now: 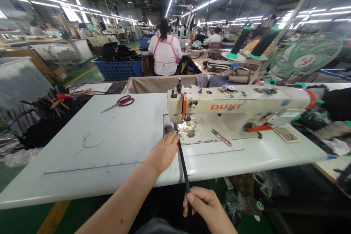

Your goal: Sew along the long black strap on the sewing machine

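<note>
SURFACE: white surface (109, 142) carries sewing machine (241, 108) | THING: black strap (183, 164) runs straight from needle plate over near edge | LEFT: left hand (164, 151), fingers curled down, pinching strap's far end | RIGHT: right hand (204, 204), fingers closed on near end | LOOSE: red scissors (120, 102) far left; pink snips (221, 138) on machine bed

2 hands (163, 151) (204, 204), 1 strap (183, 168), 1 sewing machine (241, 104)
</note>
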### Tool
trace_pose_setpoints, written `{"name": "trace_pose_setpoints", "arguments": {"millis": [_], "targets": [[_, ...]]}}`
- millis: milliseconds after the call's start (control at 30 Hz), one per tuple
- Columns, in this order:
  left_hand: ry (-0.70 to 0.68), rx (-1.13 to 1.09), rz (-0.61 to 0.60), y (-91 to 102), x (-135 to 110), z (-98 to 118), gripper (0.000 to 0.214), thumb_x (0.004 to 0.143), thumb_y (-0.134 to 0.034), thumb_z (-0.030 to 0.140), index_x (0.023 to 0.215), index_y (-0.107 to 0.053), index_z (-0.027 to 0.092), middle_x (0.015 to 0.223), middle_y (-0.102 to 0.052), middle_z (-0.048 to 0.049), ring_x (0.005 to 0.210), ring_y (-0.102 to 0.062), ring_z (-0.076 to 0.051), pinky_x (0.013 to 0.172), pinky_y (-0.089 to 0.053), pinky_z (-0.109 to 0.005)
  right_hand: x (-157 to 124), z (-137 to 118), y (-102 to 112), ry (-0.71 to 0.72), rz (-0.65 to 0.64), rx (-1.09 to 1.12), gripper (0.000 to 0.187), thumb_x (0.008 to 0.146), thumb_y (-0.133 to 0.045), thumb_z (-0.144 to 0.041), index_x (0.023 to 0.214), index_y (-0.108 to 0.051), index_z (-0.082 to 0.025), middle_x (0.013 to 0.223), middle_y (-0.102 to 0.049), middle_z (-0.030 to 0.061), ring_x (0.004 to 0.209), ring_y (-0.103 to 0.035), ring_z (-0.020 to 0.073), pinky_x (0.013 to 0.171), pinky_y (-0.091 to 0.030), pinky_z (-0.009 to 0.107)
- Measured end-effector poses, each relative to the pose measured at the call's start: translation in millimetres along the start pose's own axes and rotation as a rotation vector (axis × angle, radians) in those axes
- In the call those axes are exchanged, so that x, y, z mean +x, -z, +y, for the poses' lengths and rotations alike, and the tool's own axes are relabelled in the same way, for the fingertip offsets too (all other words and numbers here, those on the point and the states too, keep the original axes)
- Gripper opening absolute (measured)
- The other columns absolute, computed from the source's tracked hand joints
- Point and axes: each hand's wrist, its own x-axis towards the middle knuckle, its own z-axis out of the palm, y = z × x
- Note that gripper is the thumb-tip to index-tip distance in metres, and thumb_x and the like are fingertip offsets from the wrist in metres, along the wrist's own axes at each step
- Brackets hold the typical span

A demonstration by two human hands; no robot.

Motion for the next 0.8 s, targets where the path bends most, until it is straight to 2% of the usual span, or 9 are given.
{"name": "trace_pose_setpoints", "arguments": {"millis": [233,333,467,533,667,800], "targets": [[-0.030,-0.006,0.054,-3.6,-4.7,-2.9,0.026,0.103,-0.046,0.015,0.126,-0.060,0.016,0.131,-0.069,-0.0144,0.125,-0.067,-0.026,0.113,-0.054,-0.043,-4.7,4.2,0.1,-0.019,-0.063,0.073,0.051,0.092,-0.070,-0.062,0.072,-0.076,-0.015,0.063,-0.068,0.0031,0.060,-0.058,0.0145,0.063,-0.042,0.027],[-0.047,0.000,0.051,-4.1,-6.6,-4.2,0.025,0.103,-0.046,0.014,0.125,-0.060,0.015,0.130,-0.069,-0.0147,0.125,-0.067,-0.025,0.112,-0.054,-0.041,-3.2,2.6,1.6,0.079,-0.079,0.003,0.045,0.088,-0.076,-0.059,0.072,-0.074,-0.017,0.072,-0.065,0.0026,0.068,-0.056,0.0157,0.068,-0.043,0.029],[-0.050,0.007,0.043,-4.2,-6.9,-4.3,0.025,0.104,-0.046,0.014,0.126,-0.059,0.014,0.131,-0.068,-0.0150,0.127,-0.066,-0.026,0.113,-0.053,-0.042,1.1,-3.2,1.6,0.218,-0.085,-0.121,0.037,0.082,-0.083,-0.055,0.073,-0.073,-0.020,0.088,-0.067,0.0052,0.089,-0.063,0.0230,0.083,-0.048,0.033],[-0.054,0.004,0.029,-3.9,-6.7,-4.2,0.024,0.104,-0.047,0.015,0.125,-0.059,0.014,0.131,-0.068,-0.0149,0.127,-0.066,-0.026,0.113,-0.053,-0.042,2.0,-5.8,0.5,0.196,-0.056,-0.140,0.035,0.086,-0.079,-0.054,0.079,-0.076,-0.021,0.091,-0.070,0.0066,0.093,-0.065,0.0242,0.087,-0.049,0.035],[-0.042,-0.004,0.023,-2.8,-6.0,-4.4,0.022,0.104,-0.049,0.016,0.123,-0.060,0.015,0.131,-0.068,-0.0149,0.124,-0.067,-0.026,0.111,-0.054,-0.042,2.4,-3.9,-1.7,0.046,-0.039,0.015,0.043,0.090,-0.073,-0.062,0.098,-0.076,-0.020,0.083,-0.076,0.0058,0.079,-0.067,0.0208,0.074,-0.050,0.031],[-0.046,-0.009,0.012,-2.7,-5.9,-5.2,0.021,0.103,-0.050,0.016,0.123,-0.059,0.014,0.131,-0.068,-0.0148,0.126,-0.065,-0.027,0.113,-0.053,-0.042,2.7,3.5,-1.6,0.010,-0.067,0.036,0.047,0.092,-0.070,-0.064,0.090,-0.074,-0.017,0.071,-0.076,0.0049,0.066,-0.065,0.0165,0.065,-0.047,0.027]]}}
